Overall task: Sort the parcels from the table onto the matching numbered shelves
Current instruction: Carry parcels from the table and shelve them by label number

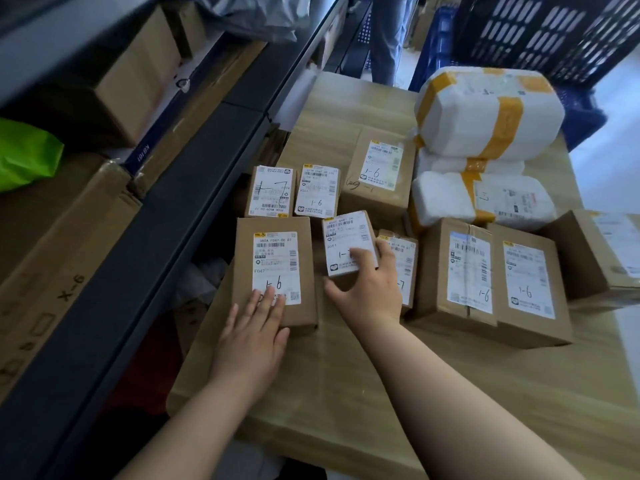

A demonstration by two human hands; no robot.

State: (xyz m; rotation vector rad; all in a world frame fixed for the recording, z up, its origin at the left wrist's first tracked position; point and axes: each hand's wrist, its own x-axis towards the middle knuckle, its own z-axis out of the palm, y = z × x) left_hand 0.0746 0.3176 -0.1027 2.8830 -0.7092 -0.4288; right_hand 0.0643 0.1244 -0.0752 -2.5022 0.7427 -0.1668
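Note:
Several labelled cardboard parcels lie on the wooden table (346,393). My left hand (254,334) rests flat with straight fingers on the near end of a brown box marked 1-6 (273,258). My right hand (369,289) grips a small box (348,242) beside it, thumb on its near side and fingers over its right edge; its handwritten number is partly covered. Behind stand a box marked 1-7 (270,192) and a small box marked 1-6 (317,190). Two more boxes marked 1-6 (467,268) (530,282) lie to the right.
Dark metal shelving (180,188) with cardboard boxes runs along the left. A green bag (24,154) sits on a shelf. Two white padded parcels with yellow tape (485,112) are stacked at the back right. Dark crates (554,32) and a person's legs (391,36) stand behind the table.

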